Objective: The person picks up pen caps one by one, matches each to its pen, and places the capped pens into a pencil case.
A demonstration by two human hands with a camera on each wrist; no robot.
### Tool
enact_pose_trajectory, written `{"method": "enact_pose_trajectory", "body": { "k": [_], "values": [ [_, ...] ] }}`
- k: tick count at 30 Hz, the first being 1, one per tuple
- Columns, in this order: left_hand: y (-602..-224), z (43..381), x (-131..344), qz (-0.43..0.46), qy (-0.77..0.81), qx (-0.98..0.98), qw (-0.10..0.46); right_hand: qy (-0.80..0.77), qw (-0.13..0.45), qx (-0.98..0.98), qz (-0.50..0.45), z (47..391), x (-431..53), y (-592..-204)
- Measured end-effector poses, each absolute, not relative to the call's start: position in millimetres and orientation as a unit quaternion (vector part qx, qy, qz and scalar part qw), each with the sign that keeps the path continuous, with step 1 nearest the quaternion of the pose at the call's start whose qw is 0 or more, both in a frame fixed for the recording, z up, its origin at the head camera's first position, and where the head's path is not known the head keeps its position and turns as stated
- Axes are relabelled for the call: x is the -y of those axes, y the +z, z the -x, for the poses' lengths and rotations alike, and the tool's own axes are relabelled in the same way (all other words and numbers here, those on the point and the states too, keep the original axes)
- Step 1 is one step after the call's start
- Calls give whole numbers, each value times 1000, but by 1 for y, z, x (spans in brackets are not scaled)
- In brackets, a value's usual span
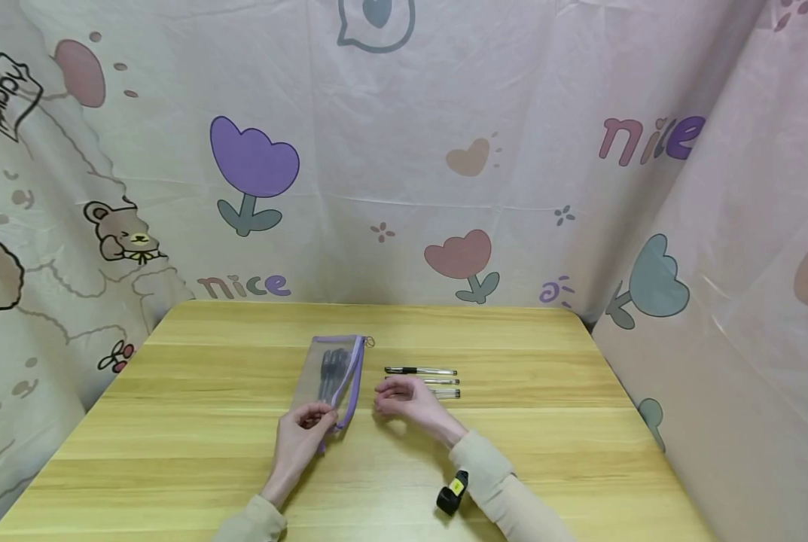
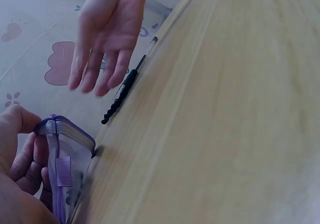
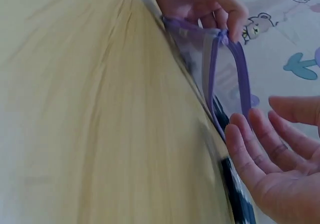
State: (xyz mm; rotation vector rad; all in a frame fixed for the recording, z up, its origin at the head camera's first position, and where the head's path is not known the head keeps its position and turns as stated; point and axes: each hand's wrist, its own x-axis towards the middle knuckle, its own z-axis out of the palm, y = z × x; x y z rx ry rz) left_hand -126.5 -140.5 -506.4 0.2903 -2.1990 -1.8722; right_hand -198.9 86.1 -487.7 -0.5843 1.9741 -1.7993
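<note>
A see-through pencil pouch (image 1: 306,376) with a purple zip edge lies on the table, several dark pens (image 1: 333,369) inside it. Its zip mouth gapes, as the right wrist view shows. My left hand (image 1: 303,436) pinches the near end of the pouch's zip edge between thumb and fingers. To the right, my right hand (image 1: 413,403) hovers over the table with loosely bent fingers and nothing in them. Beside and partly behind it lie three pens in a row: a black-gripped pen (image 1: 420,370), a middle pen (image 1: 444,382) and a clear-barrelled one (image 1: 446,393).
The wood-grain table (image 1: 173,421) carries all of this. A small black object with a yellow label (image 1: 452,492) sits by the right sleeve. Patterned cloth (image 1: 376,150) hangs behind the table and on both sides.
</note>
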Motion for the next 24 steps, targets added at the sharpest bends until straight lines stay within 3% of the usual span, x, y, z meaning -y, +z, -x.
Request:
{"method": "enact_pose_trajectory", "body": {
  "k": [24],
  "values": [
    [-506,126,140,-108,-644,749,109,-501,57,-810,299,195,-179,-488]
  ]
}}
